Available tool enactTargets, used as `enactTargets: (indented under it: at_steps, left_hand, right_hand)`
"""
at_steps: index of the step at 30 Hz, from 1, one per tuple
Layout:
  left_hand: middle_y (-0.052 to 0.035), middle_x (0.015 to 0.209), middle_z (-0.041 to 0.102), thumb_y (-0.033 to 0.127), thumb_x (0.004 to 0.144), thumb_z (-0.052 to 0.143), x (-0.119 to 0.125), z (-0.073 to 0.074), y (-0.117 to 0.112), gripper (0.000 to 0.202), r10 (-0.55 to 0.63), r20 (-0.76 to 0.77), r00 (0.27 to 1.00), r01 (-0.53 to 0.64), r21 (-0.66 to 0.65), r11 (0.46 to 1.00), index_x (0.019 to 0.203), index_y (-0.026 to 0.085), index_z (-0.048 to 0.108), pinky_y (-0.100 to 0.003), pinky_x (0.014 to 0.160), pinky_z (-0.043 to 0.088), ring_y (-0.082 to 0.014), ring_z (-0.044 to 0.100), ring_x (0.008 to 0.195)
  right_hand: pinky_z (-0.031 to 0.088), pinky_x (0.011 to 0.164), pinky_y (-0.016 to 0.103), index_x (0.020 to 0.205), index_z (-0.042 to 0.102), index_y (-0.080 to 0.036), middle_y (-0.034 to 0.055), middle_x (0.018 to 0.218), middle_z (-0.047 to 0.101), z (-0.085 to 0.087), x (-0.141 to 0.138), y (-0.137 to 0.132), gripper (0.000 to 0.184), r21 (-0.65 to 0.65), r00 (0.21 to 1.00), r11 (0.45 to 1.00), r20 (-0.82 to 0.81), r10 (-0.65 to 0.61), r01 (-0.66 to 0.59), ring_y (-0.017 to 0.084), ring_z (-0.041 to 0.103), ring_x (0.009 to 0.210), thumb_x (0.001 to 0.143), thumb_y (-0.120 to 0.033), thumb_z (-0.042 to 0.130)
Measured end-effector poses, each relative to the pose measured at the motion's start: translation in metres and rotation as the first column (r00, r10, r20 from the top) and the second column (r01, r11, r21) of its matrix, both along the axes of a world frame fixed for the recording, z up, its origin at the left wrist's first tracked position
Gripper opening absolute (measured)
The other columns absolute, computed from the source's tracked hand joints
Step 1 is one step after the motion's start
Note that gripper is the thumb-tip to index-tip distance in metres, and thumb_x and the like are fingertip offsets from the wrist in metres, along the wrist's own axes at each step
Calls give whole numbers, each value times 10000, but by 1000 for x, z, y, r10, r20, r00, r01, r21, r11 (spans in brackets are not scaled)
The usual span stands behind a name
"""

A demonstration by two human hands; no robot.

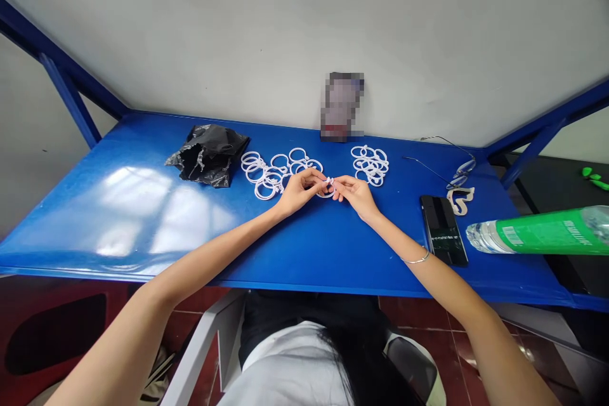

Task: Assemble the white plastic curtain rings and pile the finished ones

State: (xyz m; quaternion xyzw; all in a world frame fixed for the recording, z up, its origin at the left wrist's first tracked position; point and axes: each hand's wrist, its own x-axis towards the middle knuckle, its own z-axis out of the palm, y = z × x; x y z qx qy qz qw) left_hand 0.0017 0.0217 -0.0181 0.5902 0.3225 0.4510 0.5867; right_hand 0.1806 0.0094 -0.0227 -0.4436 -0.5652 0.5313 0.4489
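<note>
Between my two hands, low over the blue table [304, 260], is a white plastic ring [326, 195] with a small knob or clip at its top. My left hand [306, 188] pinches it from the left, fingertips closed. From the right, my right hand [354, 193] grips the same ring near the knob. To the left and behind my left hand lies a loose pile of similar white rings [266, 176]. A smaller heap of white rings [370, 165] sits just beyond my right hand. My fingers partly hide the held ring.
A crumpled black plastic bag [209, 152] lies at the left back. Against the wall stands a blurred-out object [340, 106]. On the right are eyeglasses [460, 172], a cream-coloured curved piece [460, 202], a black phone [443, 231] and a green-labelled bottle [547, 231] lying on its side.
</note>
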Motion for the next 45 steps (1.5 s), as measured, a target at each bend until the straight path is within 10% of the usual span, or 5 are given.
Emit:
enactTargets:
  at_steps: [12, 45]
  left_hand:
    - [-50, 685, 653, 457, 778, 674, -5, 3, 1, 365, -202, -92, 975, 198, -45, 979, 802, 93, 647, -221, 571, 461, -108, 583, 592]
    - [-23, 667, 614, 483, 722, 714, -6, 8, 3, 386, -194, -158, 968, 196, 0, 981, 764, 110, 623, -226, 595, 434, -104, 545, 607]
  right_hand:
    - [300, 324, 156, 757, 603, -143, 22, 677, 682, 17, 20, 5, 298, -230, 912, 884, -137, 386, -408, 44, 479, 376, 779, -426, 694]
    - [421, 471, 208, 840, 556, -188, -24, 640, 595, 13, 12, -1, 316, -78, 964, 961, -10, 265, -265, 85, 524, 497, 788, -476, 673]
